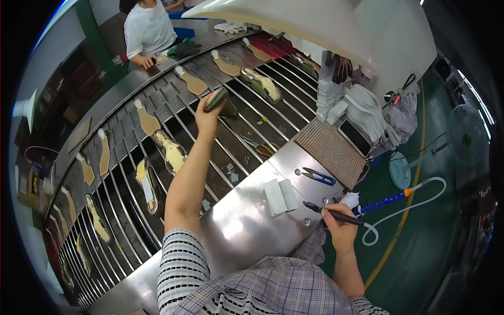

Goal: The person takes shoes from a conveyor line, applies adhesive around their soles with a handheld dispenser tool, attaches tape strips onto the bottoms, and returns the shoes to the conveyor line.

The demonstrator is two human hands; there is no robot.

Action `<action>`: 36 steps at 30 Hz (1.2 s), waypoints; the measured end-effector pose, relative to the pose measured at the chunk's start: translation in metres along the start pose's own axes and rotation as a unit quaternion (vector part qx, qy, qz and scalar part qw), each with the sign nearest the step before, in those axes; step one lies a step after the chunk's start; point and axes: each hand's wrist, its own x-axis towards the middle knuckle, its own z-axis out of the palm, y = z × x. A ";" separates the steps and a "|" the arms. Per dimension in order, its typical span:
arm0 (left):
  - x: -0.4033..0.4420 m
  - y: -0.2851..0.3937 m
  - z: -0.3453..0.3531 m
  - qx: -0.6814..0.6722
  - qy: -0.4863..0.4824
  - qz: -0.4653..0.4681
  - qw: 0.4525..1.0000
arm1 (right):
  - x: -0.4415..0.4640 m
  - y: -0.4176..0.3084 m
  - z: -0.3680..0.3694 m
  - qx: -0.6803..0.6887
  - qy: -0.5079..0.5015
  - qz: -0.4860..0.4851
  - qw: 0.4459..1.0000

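My left hand (206, 119) reaches out over the metal roller rack (205, 173), its fingers wrapped round a dark green lasted shoe (227, 106). Near it lie other lasted shoes with pale yellow undersides (261, 85), and tan insole pieces with whitish ends (148, 122) line the rack's far side. Low at the right, my right hand (340, 227) grips a black pen-shaped tool (346, 218) with a pale hose running from its rear. The tool's tip points left, over the steel tabletop (231, 210), close to white folded pieces (281, 197).
Blue-handled thread snips (319, 177) rest beside a ribbed mat (328, 147) and a phone (354, 137). Orange-handled scissors (265, 148) lie between the rollers. White stacked pieces (362, 107) stand at the back right, beneath a pale hood (315, 26). A co-worker (152, 31) sits across.
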 end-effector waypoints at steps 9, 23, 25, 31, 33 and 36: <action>-0.176 0.129 -0.085 -0.394 -0.051 -0.172 0.902 | 0.000 -0.009 0.018 0.025 0.004 -0.047 0.999; -0.324 0.168 -0.081 -0.389 0.014 -0.496 0.776 | -0.039 -0.012 0.055 -0.037 -0.087 -0.089 0.992; -0.332 0.168 -0.075 -0.418 0.036 -0.532 0.735 | -0.040 -0.008 0.064 -0.076 -0.111 -0.197 0.971; -0.344 0.167 -0.067 -0.523 0.043 -0.455 0.719 | -0.039 -0.008 0.084 -0.232 -0.054 -0.349 0.907; -0.356 0.154 -0.064 -0.614 0.057 -0.463 0.637 | -0.039 -0.007 0.085 -0.288 -0.041 -0.389 0.874; -0.382 0.136 -0.055 -0.134 0.018 -0.139 0.981 | -0.046 -0.014 0.078 -0.182 -0.115 -0.320 0.923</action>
